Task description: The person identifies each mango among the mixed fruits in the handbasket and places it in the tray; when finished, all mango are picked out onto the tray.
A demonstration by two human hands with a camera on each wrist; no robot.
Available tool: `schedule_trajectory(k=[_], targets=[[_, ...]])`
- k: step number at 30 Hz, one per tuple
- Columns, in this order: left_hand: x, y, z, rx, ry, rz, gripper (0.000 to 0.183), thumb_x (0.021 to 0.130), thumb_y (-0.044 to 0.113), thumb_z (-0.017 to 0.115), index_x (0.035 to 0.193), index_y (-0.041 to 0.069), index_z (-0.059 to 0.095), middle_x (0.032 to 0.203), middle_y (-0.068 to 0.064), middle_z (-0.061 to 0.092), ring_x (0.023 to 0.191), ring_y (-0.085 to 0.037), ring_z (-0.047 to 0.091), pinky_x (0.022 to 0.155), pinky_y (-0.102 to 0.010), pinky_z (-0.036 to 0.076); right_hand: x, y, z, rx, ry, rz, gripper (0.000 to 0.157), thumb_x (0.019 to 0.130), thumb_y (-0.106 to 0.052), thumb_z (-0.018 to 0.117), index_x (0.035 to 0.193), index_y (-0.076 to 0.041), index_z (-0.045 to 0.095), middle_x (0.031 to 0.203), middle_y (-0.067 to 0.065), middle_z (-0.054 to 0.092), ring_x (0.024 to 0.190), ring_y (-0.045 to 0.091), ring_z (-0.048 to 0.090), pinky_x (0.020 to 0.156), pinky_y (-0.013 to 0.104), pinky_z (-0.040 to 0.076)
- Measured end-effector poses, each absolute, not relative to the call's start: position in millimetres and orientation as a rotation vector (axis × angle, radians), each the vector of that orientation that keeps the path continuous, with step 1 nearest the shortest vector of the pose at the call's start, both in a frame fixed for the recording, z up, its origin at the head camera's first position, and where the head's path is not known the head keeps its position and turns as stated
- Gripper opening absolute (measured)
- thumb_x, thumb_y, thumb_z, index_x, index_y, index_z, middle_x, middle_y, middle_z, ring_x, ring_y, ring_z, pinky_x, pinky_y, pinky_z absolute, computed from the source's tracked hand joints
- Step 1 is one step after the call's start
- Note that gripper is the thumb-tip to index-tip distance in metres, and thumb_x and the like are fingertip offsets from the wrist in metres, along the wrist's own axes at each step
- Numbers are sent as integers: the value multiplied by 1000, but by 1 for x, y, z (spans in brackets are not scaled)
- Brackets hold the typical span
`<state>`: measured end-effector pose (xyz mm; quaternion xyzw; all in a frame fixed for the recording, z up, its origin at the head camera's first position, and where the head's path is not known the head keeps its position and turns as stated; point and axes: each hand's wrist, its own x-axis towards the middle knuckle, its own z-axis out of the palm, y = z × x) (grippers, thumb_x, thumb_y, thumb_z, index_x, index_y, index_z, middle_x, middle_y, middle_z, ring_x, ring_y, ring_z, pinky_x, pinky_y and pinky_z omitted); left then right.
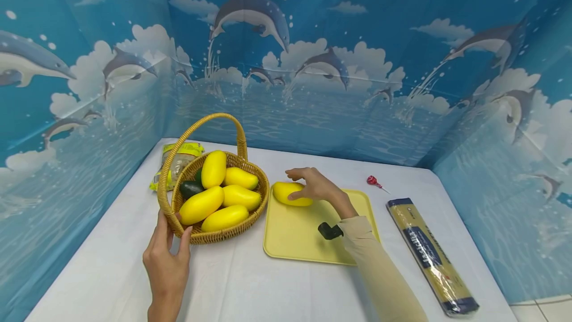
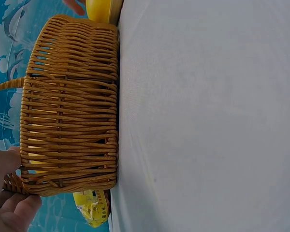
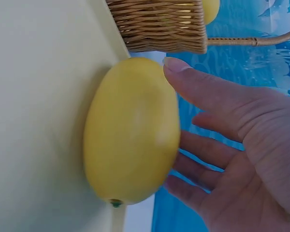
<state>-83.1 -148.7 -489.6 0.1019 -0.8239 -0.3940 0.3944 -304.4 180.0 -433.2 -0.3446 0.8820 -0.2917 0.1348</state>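
one oval yellow fruit (image 3: pixel 130 130) lay outside the brown wicker basket (image 1: pixel 232 233), five others (image 1: pixel 202 205) inside; left hand (image 1: pixel 167 262) gripped basket, right hand (image 1: pixel 318 186) spread fingers wide.

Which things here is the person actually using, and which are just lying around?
Seemingly in use:
wicker basket, gripped by the left hand
yellow mangoes inside it
single mango on the tray, by the right hand

Apparently just lying about:
lollipop
pasta packet
plastic bag behind the basket
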Motion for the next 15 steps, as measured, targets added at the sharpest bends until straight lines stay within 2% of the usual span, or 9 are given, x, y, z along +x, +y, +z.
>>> schedule_trajectory(k=[6,15], targets=[[-83,-148,-488,276,-2105,-996,89,87,-11,84,165,3,42,152,-25,60,133,-44,64,101,-13,47,-301,179,-414,-1009,2555,-837,72,96,-19,85,158,0,53,157,24,56,144,41,54,122,63,45],[-82,-149,-486,264,-2113,-1020,90,87,-10,84,165,5,42,151,-25,61,133,-43,64,100,-11,46,-295,175,-385,-1163,2522,-853,74,97,-21,84,160,-4,50,161,19,53,148,40,51,123,59,47]])
